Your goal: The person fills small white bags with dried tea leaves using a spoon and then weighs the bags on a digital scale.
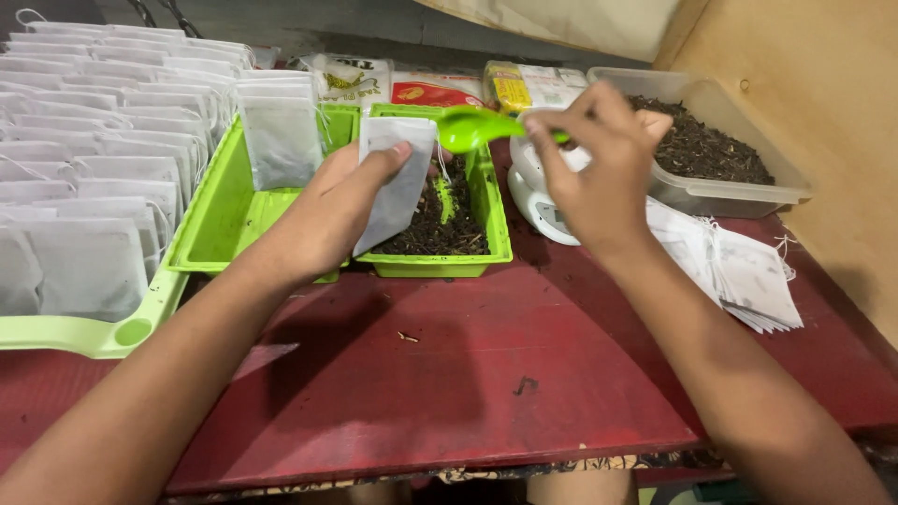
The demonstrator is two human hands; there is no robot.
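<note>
My left hand (329, 208) holds a white empty tea bag (397, 178) upright over a small green tray (440, 264) of dark loose tea. My right hand (594, 168) grips the handle of a green plastic spoon (472, 126), whose bowl hovers just above the bag's top edge. A second green spoon lies in the tea inside the tray. Behind my right hand sits a small white scale (543, 208), partly hidden.
A clear tub of loose tea (739, 192) stands at the back right. A stack of empty bags (739, 271) lies to the right. A larger green tray (220, 215) holds bags; rows of filled white bags (89, 140) cover the left. Packets lean at the back. The red table edge runs in front.
</note>
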